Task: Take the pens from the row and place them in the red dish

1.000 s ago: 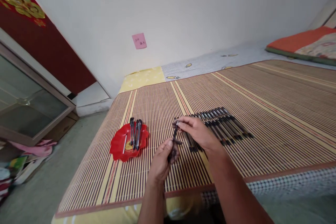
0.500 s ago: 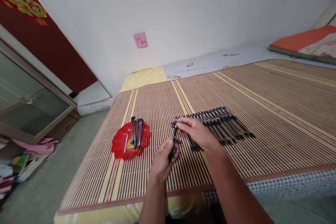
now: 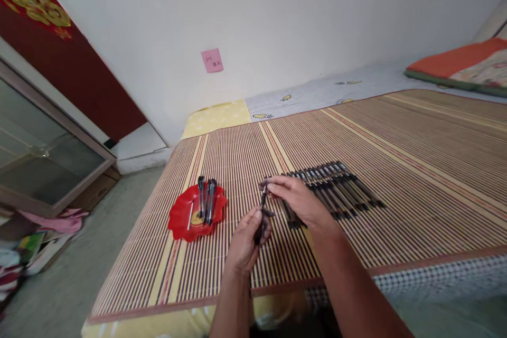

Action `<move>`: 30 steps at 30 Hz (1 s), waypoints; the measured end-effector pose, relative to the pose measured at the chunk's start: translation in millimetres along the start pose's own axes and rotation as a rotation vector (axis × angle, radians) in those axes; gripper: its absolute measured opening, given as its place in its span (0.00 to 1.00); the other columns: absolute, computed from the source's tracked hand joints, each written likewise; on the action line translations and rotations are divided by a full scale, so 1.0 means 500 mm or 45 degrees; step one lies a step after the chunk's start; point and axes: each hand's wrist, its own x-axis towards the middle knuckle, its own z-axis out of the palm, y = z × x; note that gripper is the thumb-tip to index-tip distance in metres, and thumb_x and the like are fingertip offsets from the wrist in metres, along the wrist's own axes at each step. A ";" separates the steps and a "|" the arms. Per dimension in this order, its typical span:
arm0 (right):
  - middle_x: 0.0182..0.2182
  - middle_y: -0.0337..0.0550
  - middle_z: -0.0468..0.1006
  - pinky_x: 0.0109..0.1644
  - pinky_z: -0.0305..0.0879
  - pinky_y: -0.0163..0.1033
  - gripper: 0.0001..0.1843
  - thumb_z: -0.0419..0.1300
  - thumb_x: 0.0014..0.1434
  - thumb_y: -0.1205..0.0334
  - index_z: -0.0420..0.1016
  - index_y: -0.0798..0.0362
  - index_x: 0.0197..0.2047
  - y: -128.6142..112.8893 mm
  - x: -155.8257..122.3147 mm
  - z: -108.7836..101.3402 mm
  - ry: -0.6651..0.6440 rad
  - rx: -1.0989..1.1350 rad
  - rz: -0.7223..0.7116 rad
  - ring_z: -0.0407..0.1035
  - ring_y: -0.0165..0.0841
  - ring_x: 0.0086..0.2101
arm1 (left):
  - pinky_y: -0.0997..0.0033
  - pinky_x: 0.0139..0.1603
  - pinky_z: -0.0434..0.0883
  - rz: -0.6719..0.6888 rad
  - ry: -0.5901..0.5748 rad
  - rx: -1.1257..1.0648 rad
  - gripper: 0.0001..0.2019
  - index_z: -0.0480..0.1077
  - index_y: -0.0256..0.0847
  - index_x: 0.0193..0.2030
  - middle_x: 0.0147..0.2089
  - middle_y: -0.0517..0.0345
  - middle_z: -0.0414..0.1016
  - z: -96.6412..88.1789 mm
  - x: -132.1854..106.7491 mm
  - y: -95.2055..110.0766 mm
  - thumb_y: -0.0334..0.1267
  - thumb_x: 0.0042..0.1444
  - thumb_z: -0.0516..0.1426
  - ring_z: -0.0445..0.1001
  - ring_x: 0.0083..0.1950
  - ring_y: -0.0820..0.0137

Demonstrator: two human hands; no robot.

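A black pen (image 3: 263, 198) is held upright and slightly tilted, its silvery tip pointing up. My left hand (image 3: 247, 237) is closed around its lower part. The thumb and fingers of my right hand (image 3: 295, 196) are pinched at the tip end; whether they grip it or just touch it is hard to make out. Right behind and beside my right hand lies a row of several black pens (image 3: 336, 198), partly covered by that hand. To the left, a red scalloped plate (image 3: 177, 214) holds several capped pens (image 3: 208, 203) and a thin white stick (image 3: 190, 216).
A striped bamboo mat (image 3: 222, 158) covers the bed. An orange folded quilt (image 3: 455, 60) lies at the far right. The wall with a pink note (image 3: 212, 60) stands behind the bed. At left are a glass-fronted cabinet (image 3: 47, 153) and items on the floor.
My right hand's fingers have shifted very slightly at the pen's tip, and more of the silvery tip shows. My left hand stays put.
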 end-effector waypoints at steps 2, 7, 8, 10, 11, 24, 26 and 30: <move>0.33 0.39 0.80 0.41 0.66 0.36 0.09 0.67 0.54 0.57 0.81 0.52 0.37 0.005 0.002 -0.001 -0.009 0.013 -0.010 0.72 0.30 0.34 | 0.75 0.22 0.49 0.001 -0.007 0.000 0.18 0.70 0.35 0.37 0.23 0.64 0.64 0.000 0.000 0.000 0.51 0.56 0.63 0.55 0.22 0.79; 0.27 0.36 0.76 0.38 0.66 0.36 0.11 0.69 0.52 0.53 0.78 0.53 0.31 0.004 0.000 0.003 0.038 0.017 0.005 0.69 0.30 0.30 | 0.76 0.22 0.49 -0.006 -0.014 -0.003 0.18 0.71 0.35 0.37 0.24 0.64 0.65 -0.001 0.002 0.000 0.51 0.55 0.64 0.56 0.22 0.79; 0.26 0.36 0.76 0.38 0.66 0.36 0.12 0.68 0.52 0.52 0.78 0.53 0.30 0.002 -0.001 0.003 0.049 0.020 0.006 0.69 0.30 0.30 | 0.76 0.22 0.49 -0.007 -0.007 0.000 0.18 0.71 0.35 0.37 0.24 0.64 0.65 -0.001 0.002 0.000 0.51 0.55 0.64 0.56 0.22 0.79; 0.28 0.38 0.78 0.39 0.66 0.37 0.12 0.67 0.54 0.51 0.79 0.52 0.32 -0.002 -0.002 0.003 0.056 0.018 0.001 0.70 0.31 0.31 | 0.76 0.22 0.49 -0.007 0.007 0.005 0.19 0.71 0.35 0.37 0.24 0.63 0.65 0.000 0.002 -0.001 0.51 0.55 0.64 0.56 0.22 0.79; 0.30 0.39 0.79 0.41 0.67 0.38 0.12 0.66 0.55 0.52 0.80 0.52 0.34 -0.002 -0.001 0.003 0.051 0.008 -0.004 0.71 0.32 0.33 | 0.76 0.22 0.49 -0.007 0.008 0.008 0.19 0.71 0.35 0.37 0.24 0.63 0.65 0.000 0.001 -0.001 0.51 0.55 0.64 0.56 0.22 0.79; 0.31 0.39 0.79 0.44 0.66 0.39 0.11 0.66 0.54 0.52 0.80 0.51 0.34 0.000 0.003 0.002 0.049 -0.011 -0.025 0.72 0.33 0.35 | 0.77 0.23 0.51 -0.001 -0.007 -0.024 0.16 0.70 0.35 0.37 0.24 0.64 0.65 -0.004 0.003 -0.004 0.48 0.57 0.63 0.56 0.23 0.79; 0.32 0.40 0.79 0.46 0.65 0.40 0.11 0.66 0.53 0.53 0.80 0.52 0.35 0.002 0.003 0.001 0.021 -0.031 -0.019 0.72 0.34 0.36 | 0.77 0.23 0.51 -0.006 0.000 -0.023 0.15 0.70 0.35 0.37 0.25 0.63 0.66 -0.004 0.002 -0.005 0.47 0.57 0.63 0.57 0.23 0.79; 0.29 0.37 0.76 0.42 0.64 0.39 0.13 0.67 0.52 0.51 0.77 0.53 0.32 0.007 0.005 0.000 0.029 -0.085 0.009 0.69 0.32 0.34 | 0.78 0.23 0.51 -0.017 0.007 -0.017 0.15 0.71 0.35 0.38 0.25 0.63 0.66 -0.004 0.001 -0.007 0.47 0.58 0.63 0.58 0.23 0.79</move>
